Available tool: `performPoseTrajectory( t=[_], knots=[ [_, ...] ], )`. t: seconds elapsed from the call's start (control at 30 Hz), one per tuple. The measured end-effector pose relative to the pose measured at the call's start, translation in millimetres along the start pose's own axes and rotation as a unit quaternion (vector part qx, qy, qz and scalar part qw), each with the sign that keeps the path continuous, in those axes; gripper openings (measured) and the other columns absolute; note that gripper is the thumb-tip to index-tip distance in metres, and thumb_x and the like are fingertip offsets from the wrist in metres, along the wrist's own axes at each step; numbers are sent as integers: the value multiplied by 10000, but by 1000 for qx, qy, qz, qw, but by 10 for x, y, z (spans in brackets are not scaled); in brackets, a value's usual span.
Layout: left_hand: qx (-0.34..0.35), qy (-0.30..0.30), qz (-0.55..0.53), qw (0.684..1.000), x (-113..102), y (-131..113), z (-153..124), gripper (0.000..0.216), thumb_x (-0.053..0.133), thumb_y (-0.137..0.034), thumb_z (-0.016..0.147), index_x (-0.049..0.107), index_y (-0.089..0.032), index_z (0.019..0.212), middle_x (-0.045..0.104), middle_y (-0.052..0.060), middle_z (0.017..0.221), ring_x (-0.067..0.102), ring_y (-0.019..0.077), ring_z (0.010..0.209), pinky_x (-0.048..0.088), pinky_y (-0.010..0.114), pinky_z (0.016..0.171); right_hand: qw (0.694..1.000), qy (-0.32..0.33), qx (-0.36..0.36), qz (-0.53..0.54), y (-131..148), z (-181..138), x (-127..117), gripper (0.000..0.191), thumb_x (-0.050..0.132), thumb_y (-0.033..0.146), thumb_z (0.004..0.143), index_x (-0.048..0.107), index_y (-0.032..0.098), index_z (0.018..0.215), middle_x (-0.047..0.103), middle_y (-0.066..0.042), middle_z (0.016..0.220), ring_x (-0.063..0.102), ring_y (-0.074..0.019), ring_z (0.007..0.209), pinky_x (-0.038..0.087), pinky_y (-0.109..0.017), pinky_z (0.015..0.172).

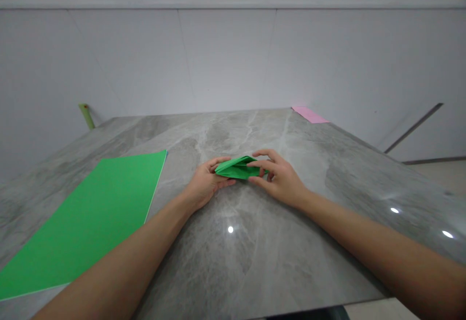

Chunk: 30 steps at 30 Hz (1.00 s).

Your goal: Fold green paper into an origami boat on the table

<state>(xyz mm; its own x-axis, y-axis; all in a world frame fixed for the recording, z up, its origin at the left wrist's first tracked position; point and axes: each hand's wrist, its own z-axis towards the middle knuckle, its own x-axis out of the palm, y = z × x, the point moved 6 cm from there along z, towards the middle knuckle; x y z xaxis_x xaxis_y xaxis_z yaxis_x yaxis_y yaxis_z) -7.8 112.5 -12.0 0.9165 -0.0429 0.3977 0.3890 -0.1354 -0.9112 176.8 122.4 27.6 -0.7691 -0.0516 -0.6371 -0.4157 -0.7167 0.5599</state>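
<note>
A small folded piece of green paper [238, 168] lies between my two hands at the middle of the table, its layers parted into a hollow on the near side. My left hand [209, 180] grips its left end, thumb along the near edge and fingers behind. At the right end, my right hand [276, 176] has its fingers curled round the paper, with some fingertips at the hollow. The paper's right tip is partly hidden by those fingers.
A large green sheet stack [98, 213] lies on the left of the grey marbled table [233, 271], beside my left forearm. A pink sheet [310, 114] rests at the far right edge by the white wall [225, 58]. A light green strip [86, 116] stands at the far left.
</note>
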Motion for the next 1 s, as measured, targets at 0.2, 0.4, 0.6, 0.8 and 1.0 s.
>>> performPoseTrajectory(
  t=[0.2, 0.4, 0.6, 0.8, 1.0],
  knots=[
    [4, 117, 137, 984, 156, 33, -41, 322, 770, -149, 716, 745, -167, 1037, 751, 70, 996, 696, 206, 944, 524, 303, 871, 976, -5, -34, -216, 45, 39, 68, 164, 570, 114, 852, 709, 193, 891, 555, -120, 1240, 602, -199, 853, 529, -354, 758],
    [0, 51, 187, 981, 109, 28, -60, 388, 789, -173, 710, 703, -153, 1089, 704, 138, 1154, 723, 227, 909, 561, 326, 800, 933, -35, 50, -354, -135, 157, -238, 246, 486, 49, 834, 697, 170, 798, 511, -154, 1287, 571, -267, 994, 513, -363, 747],
    [-2, 25, 177, 984, 77, 45, -35, 252, 769, -160, 715, 714, -112, 956, 715, 124, 1030, 721, 193, 804, 580, 300, 745, 884, -50, 171, -432, -562, 133, -634, 255, 514, 105, 875, 741, 151, 769, 478, -214, 1289, 471, -393, 1136, 503, -447, 758],
    [-5, 24, 185, 982, 66, 52, -19, 208, 741, -143, 735, 720, -108, 939, 725, 100, 906, 705, 164, 729, 571, 288, 722, 891, -36, 195, -408, -795, 138, -590, 203, 620, 120, 812, 769, 185, 933, 548, -181, 1173, 590, -313, 978, 511, -403, 739],
    [-16, 31, 206, 978, 71, 48, -33, 208, 715, -163, 765, 715, -108, 965, 737, 90, 794, 704, 162, 694, 559, 283, 729, 922, -139, 163, -322, -268, 67, -1023, 205, 611, 98, 785, 779, 199, 848, 662, -116, 974, 638, -272, 849, 492, -412, 769]
  ],
)
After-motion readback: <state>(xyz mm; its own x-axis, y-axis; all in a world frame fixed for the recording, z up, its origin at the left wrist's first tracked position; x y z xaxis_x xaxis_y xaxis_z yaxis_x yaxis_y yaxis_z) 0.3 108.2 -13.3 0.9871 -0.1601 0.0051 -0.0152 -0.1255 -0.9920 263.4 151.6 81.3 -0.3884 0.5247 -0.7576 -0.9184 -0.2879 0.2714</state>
